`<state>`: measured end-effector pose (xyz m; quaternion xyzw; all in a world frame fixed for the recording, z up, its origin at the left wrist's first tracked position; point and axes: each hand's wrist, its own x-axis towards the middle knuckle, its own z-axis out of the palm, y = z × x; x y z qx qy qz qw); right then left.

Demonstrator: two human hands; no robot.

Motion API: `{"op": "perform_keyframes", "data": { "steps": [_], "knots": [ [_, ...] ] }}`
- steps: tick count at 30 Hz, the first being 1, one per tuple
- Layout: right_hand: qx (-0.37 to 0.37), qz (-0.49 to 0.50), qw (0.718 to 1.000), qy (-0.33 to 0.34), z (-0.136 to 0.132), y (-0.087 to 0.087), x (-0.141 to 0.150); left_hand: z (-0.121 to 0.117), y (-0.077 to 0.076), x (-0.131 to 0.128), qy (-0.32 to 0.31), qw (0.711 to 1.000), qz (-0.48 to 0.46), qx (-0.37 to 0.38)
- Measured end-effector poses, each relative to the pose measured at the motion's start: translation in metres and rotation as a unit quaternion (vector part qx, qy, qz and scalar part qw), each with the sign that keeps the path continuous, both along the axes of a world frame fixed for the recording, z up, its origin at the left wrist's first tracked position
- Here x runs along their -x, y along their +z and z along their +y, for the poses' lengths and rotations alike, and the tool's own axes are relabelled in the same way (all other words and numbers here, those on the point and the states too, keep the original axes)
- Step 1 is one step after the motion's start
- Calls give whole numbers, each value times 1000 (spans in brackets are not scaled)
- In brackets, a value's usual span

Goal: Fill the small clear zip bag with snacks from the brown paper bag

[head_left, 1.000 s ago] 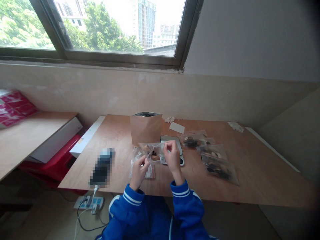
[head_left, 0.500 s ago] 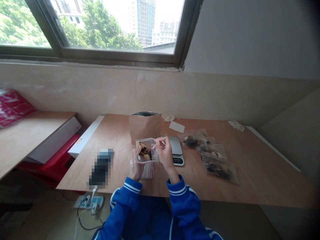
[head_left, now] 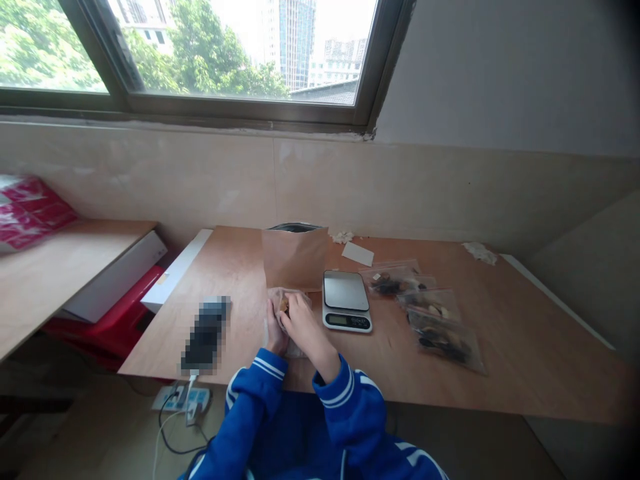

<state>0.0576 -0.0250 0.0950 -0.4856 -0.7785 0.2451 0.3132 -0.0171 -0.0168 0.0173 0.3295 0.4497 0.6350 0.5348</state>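
Observation:
My left hand (head_left: 274, 331) and my right hand (head_left: 300, 320) are close together on a small clear plastic bag (head_left: 289, 299) that holds brown pieces. The bag lies low on the wooden table (head_left: 525, 347), in front of an upright brown paper pouch (head_left: 295, 257). Both hands have fingers curled on the bag. A small digital scale (head_left: 346, 300) with a bare platform sits just right of my right hand. Both arms wear blue sleeves with white stripes.
Three clear filled bags (head_left: 425, 310) lie right of the scale. A white card (head_left: 357, 253) and white scraps (head_left: 479, 252) lie near the wall. A blurred-out flat thing (head_left: 205, 333) lies at the left. A white box (head_left: 173, 273), a red item (head_left: 115, 320) and a second table (head_left: 55, 267) stand further left.
The bag was held up in front of me with both hands. It has come down to the table left of the scale, and my right hand has moved left onto it.

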Motion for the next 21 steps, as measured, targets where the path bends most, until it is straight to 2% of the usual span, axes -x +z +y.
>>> {"op": "perform_keyframes", "data": {
  "steps": [3,5,8,13,17,21],
  "knots": [
    [38,-7,999,11,16,-11,8,3,-4,0,33,983,-178,-6],
    [67,-6,997,36,26,-13,10,6,-7,-1,61,970,-236,-23],
    [82,13,995,60,39,-15,10,10,-11,0,75,961,-263,-33],
    [103,45,991,76,49,-20,4,10,-14,2,57,966,-250,8],
    [95,60,991,78,52,-26,3,10,-13,2,59,971,-230,28],
    [74,75,992,66,55,-32,5,9,-9,0,66,967,-245,5]
  ]
}}
